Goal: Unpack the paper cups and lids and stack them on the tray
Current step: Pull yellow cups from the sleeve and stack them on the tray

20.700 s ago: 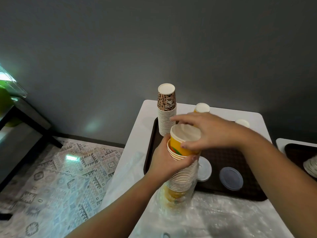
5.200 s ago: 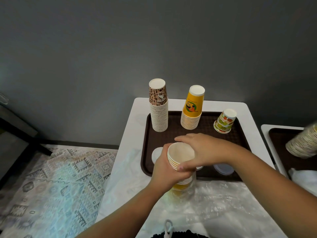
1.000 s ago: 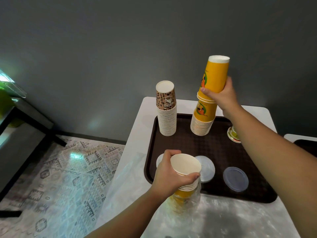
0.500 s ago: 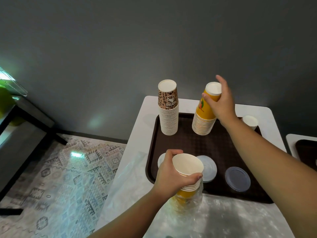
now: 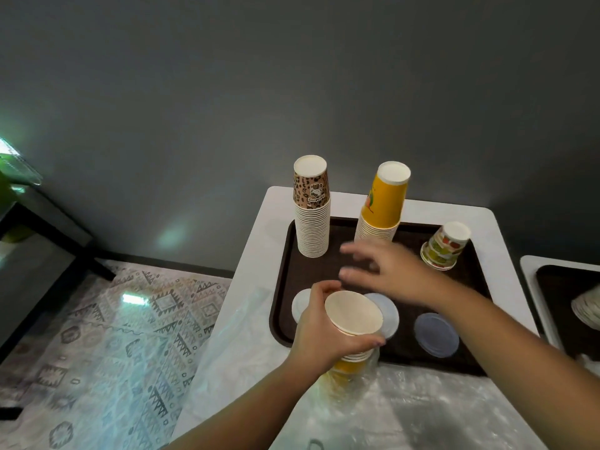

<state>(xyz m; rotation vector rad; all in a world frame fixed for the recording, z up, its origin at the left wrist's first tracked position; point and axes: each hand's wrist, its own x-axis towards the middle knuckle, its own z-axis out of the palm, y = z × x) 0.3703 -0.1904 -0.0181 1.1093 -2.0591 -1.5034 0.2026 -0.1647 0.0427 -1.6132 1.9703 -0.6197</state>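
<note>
Stack of yellow cups (image 5: 352, 323), open mouths up, sits at the near edge of the white table (image 5: 259, 228), its lower part still inside the clear plastic wrap (image 5: 350, 384). My left hand (image 5: 324, 326) grasps the stack around its upper rims, thumb on the near right side, fingers wrapped around the far left.

Right hand (image 5: 393, 271) hovers over the brown tray (image 5: 282, 254), fingers spread and relaxed, blurred, holding nothing I can see.

On the tray: leopard-print cup stack (image 5: 311, 209) upside down at far left; yellow cup stack (image 5: 383, 203) upside down beside it; a short fruit-print stack (image 5: 444, 245) tilted at far right. Three lids lie flat along the near side: a white lid (image 5: 300, 305) partly behind my left hand, another white lid (image 5: 388, 315) behind the held cups, and a greyish lid (image 5: 436, 334) to the right, apart from the others.

Second tray (image 5: 552, 287) on a neighbouring table at far right. Patterned floor (image 5: 113, 319) to the left.
</note>
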